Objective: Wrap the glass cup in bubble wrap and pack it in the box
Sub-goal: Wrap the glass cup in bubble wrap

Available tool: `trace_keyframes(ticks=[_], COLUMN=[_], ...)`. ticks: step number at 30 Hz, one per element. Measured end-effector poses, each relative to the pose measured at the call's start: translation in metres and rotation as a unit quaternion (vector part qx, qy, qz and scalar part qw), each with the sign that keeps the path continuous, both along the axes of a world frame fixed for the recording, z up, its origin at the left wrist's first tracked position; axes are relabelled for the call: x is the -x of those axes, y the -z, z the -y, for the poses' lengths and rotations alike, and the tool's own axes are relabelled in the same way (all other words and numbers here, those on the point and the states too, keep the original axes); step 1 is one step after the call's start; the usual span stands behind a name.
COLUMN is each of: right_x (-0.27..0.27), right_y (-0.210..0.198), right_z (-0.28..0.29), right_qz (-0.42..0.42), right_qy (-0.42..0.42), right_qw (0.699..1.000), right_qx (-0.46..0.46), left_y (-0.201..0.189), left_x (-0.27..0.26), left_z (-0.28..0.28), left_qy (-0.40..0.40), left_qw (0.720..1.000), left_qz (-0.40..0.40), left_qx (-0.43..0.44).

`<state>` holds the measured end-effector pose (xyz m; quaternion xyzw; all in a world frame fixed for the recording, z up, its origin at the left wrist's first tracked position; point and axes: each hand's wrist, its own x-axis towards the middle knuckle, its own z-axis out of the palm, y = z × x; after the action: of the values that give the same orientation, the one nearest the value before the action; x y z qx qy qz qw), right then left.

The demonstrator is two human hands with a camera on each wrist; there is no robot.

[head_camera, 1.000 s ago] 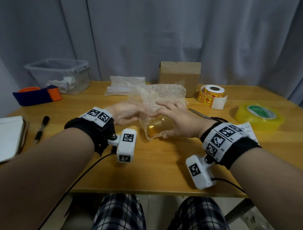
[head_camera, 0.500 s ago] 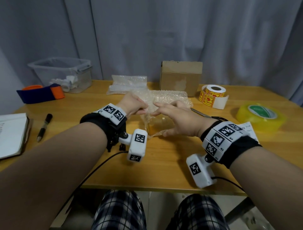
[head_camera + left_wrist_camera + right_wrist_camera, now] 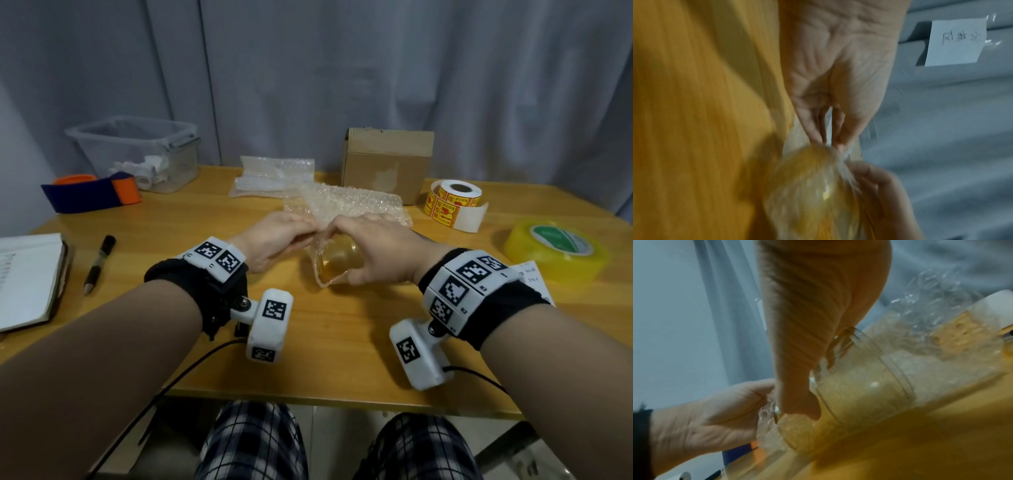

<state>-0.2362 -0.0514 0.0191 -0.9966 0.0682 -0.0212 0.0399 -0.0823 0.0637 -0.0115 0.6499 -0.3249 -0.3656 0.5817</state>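
The glass cup [image 3: 337, 267] lies on its side mid-table, partly covered by a sheet of bubble wrap [image 3: 356, 205] that spreads out behind it. My left hand [image 3: 294, 229] pinches an edge of the wrap just above the cup. My right hand [image 3: 346, 229] curls over the cup, thumb against its near side. The left wrist view shows the left hand [image 3: 828, 141] pinching the wrap over the blurred cup [image 3: 812, 186]. In the right wrist view the right thumb [image 3: 797, 394] presses the cup [image 3: 859, 386]. The cardboard box [image 3: 387, 164] stands behind.
A clear plastic bin [image 3: 137, 150] and a blue-orange band [image 3: 89, 192] sit at the back left, with spare bubble wrap [image 3: 274, 174] beside the box. A sticker roll [image 3: 452, 202] and yellow tape [image 3: 555, 250] lie at right. A pen [image 3: 99, 263] and notebook [image 3: 27, 277] lie at left.
My left hand has moved up and right from the wrap's left side to the top of the cup, pulling the wrap edge over it. The raised flap has dropped lower. The right hand stays on the cup.
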Motion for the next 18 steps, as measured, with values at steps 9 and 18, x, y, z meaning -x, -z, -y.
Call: trace_keyframes(ticks=[9, 18], right_x=[0.011, 0.018], right_y=[0.003, 0.013], right_z=[0.003, -0.003], right_qz=[0.014, 0.027], right_qy=[-0.020, 0.009], right_qw=[1.000, 0.998], right_qx=[0.013, 0.047], left_y=[-0.001, -0.005], left_x=[0.006, 0.020], left_z=[0.000, 0.001], left_qy=[0.065, 0.076], left_qw=[0.990, 0.997], left_qz=[-0.114, -0.015], left_qx=[-0.046, 0.001])
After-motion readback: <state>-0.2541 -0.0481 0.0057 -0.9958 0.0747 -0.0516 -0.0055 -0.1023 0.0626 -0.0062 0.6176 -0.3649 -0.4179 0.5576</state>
